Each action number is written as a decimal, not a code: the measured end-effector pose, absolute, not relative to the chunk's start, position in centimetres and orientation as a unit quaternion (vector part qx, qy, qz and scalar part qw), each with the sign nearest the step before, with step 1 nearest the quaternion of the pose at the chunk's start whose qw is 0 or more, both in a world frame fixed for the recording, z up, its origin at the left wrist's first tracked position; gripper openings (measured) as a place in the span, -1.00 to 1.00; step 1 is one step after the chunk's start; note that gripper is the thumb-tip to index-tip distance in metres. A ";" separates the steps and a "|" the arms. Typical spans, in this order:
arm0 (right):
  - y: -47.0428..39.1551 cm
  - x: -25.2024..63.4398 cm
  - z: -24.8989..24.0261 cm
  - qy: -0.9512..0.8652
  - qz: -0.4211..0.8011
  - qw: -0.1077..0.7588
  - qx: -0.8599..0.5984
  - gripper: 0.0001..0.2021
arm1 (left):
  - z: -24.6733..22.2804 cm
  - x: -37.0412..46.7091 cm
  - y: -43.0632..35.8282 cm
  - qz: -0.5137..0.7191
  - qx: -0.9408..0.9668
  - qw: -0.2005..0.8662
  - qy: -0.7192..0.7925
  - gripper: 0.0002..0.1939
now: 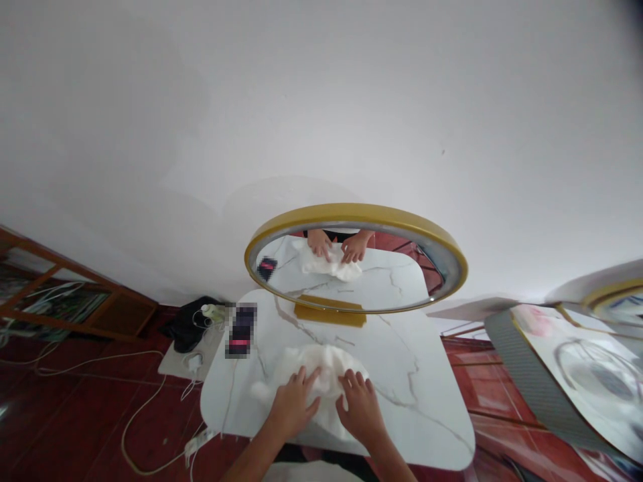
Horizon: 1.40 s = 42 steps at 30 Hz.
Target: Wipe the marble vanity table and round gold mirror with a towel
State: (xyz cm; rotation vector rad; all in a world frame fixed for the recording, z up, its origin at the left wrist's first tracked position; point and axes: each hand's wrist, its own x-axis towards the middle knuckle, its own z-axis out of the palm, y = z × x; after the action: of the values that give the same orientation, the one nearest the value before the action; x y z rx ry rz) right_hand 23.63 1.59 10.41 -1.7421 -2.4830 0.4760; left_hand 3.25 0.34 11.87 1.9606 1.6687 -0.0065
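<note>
A soft white cloth (324,365), rumpled, lies near the front edge of a white marble-patterned table (416,428). My left hand (294,405) rests on the cloth's left part with its fingers spread. On the right part lies my right hand (360,407), its fingers apart and slightly bent, the thumb held away from them. Neither hand lifts the cloth. Behind it stands a round gold-rimmed mirror (351,213), which reflects both hands and the cloth.
A phone-like dark object (242,330), blurred out, lies at the table's left. On the red floor (90,402) are cables and a white power strip (199,442). A black bag (188,325) sits left of the table. Another white-topped table (567,348) stands at right.
</note>
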 end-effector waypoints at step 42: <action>2.3 24.8 2.5 -0.815 0.117 0.024 -0.567 -0.19 | 3.3 1.1 2.3 0.032 0.807 0.232 0.543 -0.40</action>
State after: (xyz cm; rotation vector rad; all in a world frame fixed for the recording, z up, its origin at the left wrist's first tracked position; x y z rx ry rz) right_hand 24.82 2.31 2.47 -1.7528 -2.5226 0.3618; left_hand 1.14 2.33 3.32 2.2165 1.4912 0.0884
